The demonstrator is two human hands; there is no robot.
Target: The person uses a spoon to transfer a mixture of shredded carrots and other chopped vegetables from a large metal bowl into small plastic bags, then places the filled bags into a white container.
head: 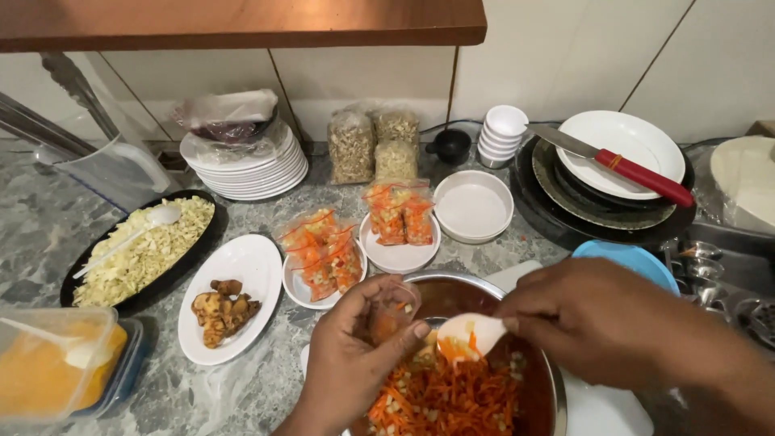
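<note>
Portioning looks partly done: two small plates already carry filled, tied bags of carrot mix, with more bags behind. At the near edge of the counter, the left hand has its grip closed around a small clear bag, holding its mouth open over the steel bowl. The right hand pinches a white spoon loaded with mix at the bag. Plenty of shredded carrot remains in the bowl.
</note>
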